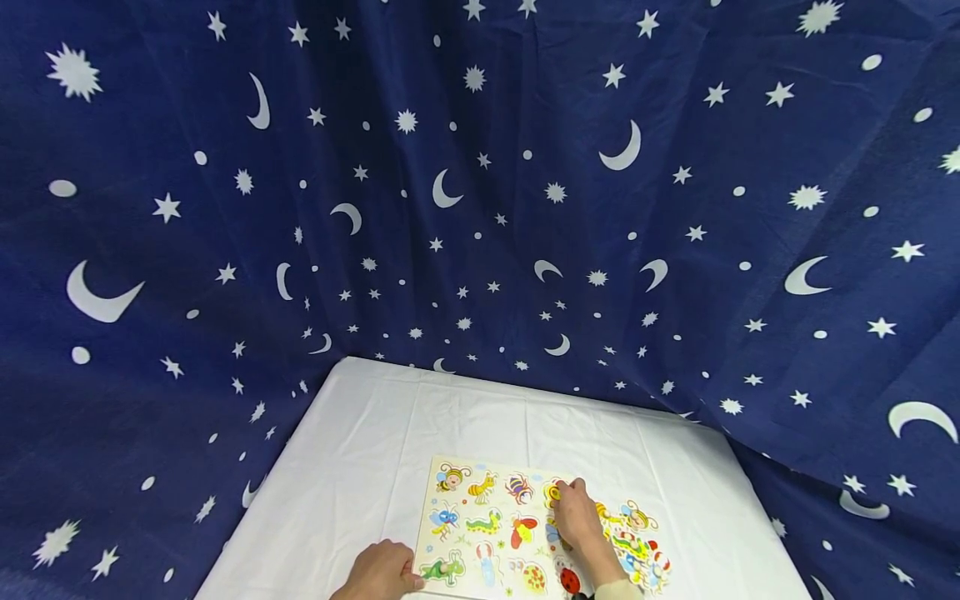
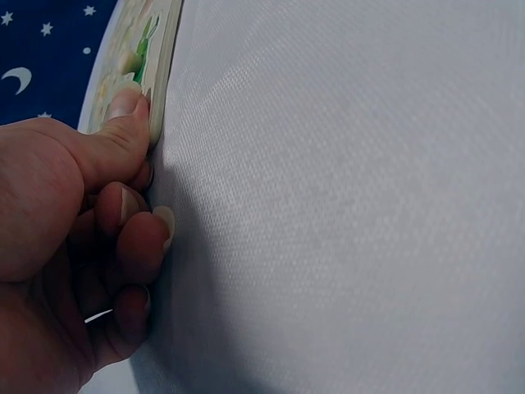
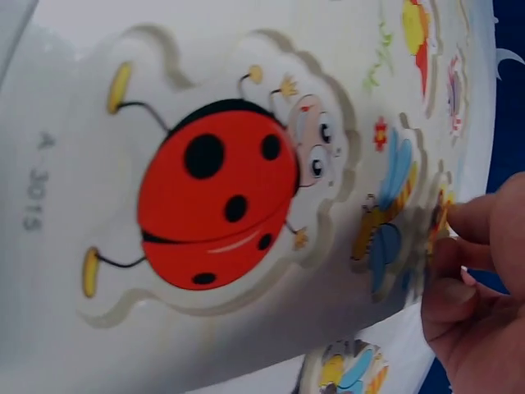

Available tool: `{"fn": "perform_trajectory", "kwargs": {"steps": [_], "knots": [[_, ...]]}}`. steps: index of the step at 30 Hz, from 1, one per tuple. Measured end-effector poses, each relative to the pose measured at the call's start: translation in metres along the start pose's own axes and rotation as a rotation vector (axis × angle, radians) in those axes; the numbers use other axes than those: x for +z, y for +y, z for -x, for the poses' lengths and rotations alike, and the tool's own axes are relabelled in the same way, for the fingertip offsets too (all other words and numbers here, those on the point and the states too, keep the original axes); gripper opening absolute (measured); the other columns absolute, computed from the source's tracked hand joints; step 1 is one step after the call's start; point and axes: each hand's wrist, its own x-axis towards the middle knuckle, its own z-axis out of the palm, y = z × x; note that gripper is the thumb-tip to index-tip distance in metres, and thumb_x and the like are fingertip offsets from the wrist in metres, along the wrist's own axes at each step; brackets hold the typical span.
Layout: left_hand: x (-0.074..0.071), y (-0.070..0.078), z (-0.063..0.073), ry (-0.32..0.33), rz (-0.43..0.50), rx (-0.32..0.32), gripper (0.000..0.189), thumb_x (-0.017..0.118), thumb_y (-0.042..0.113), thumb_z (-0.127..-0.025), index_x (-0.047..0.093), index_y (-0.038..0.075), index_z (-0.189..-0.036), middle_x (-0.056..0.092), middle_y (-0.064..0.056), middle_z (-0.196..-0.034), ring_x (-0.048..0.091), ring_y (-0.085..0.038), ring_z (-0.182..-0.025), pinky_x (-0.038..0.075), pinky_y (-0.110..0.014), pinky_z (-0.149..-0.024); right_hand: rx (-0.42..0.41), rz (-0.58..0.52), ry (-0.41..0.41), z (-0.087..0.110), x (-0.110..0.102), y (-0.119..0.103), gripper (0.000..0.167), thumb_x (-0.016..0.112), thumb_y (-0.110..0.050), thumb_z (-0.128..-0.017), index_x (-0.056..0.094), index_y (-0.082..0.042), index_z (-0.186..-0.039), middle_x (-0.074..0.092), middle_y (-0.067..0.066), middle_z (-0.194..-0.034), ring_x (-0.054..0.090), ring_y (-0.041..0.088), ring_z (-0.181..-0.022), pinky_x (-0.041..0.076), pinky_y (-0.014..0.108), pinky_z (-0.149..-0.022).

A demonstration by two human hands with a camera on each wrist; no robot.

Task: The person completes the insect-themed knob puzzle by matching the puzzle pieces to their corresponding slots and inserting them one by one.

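Note:
A puzzle board [image 1: 500, 502] with insect pictures lies on the white-covered table. My left hand [image 1: 381, 570] grips its near left corner, thumb on top, beside a green grasshopper piece [image 1: 444, 569] with a knob. In the left wrist view, that hand's [image 2: 98, 180] other fingers curl at and below the board's edge. At the far right slot, my right hand [image 1: 579, 518] pinches a small yellow insect piece [image 1: 552, 492], mostly hidden by the fingers. The right wrist view has the right hand [image 3: 484, 271] beyond a ladybug picture [image 3: 221, 197] in its recess.
Loose insect pieces [image 1: 636, 546] lie in a pile right of the board, partly behind the right forearm. White cloth [image 1: 360, 467] covers the table. A dark blue curtain [image 1: 480, 217] with stars and moons surrounds its far side and both sides.

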Motion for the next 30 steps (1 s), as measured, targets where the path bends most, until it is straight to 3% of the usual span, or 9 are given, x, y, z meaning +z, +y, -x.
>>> {"fn": "perform_trajectory", "kwargs": {"steps": [7,14,24,27,30], "knots": [[-0.001,-0.001,0.001,-0.002,-0.009,0.000,0.043,0.078,0.041,-0.073,0.043,0.023,-0.056,0.033,0.015,-0.051,0.032,-0.003,-0.046,0.029,-0.023,-0.046,-0.017,-0.004,0.090,-0.005,0.009,0.002,0.017,0.059,-0.001,-0.091,0.069,0.001,-0.105,0.056,0.014,-0.087,0.057,0.023,-0.068,0.050,0.039,-0.062],[-0.002,0.000,0.001,-0.017,0.004,-0.006,0.043,0.078,0.042,-0.073,0.043,0.023,-0.056,0.033,0.016,-0.050,0.032,-0.003,-0.046,0.029,-0.022,-0.045,0.018,-0.007,0.143,-0.013,0.017,0.003,0.011,0.064,0.000,-0.087,0.071,-0.002,-0.095,0.061,0.011,-0.082,0.062,0.027,-0.071,0.052,0.043,-0.067],[-0.006,0.002,0.001,-0.017,0.002,-0.034,0.043,0.078,0.042,-0.073,0.043,0.022,-0.056,0.035,0.014,-0.052,0.033,-0.005,-0.049,0.028,-0.024,-0.048,0.009,-0.081,0.187,-0.011,0.014,0.001,0.012,0.065,-0.003,-0.087,0.071,-0.002,-0.098,0.062,0.009,-0.083,0.061,0.025,-0.072,0.052,0.042,-0.068],[-0.005,0.002,0.001,-0.035,-0.006,-0.044,0.042,0.077,0.042,-0.074,0.044,0.022,-0.057,0.036,0.013,-0.054,0.033,-0.006,-0.051,0.028,-0.024,-0.050,0.056,-0.106,0.206,-0.008,0.009,0.005,0.012,0.067,-0.005,-0.087,0.069,-0.002,-0.098,0.063,0.010,-0.083,0.061,0.024,-0.072,0.051,0.043,-0.066],[-0.005,0.003,0.000,-0.039,-0.020,-0.050,0.042,0.077,0.042,-0.074,0.044,0.022,-0.057,0.037,0.012,-0.055,0.034,-0.006,-0.053,0.028,-0.024,-0.052,0.157,-0.088,0.205,-0.007,0.001,0.013,0.013,0.066,-0.007,-0.085,0.068,-0.001,-0.097,0.064,0.011,-0.084,0.062,0.026,-0.071,0.050,0.044,-0.065]]}}
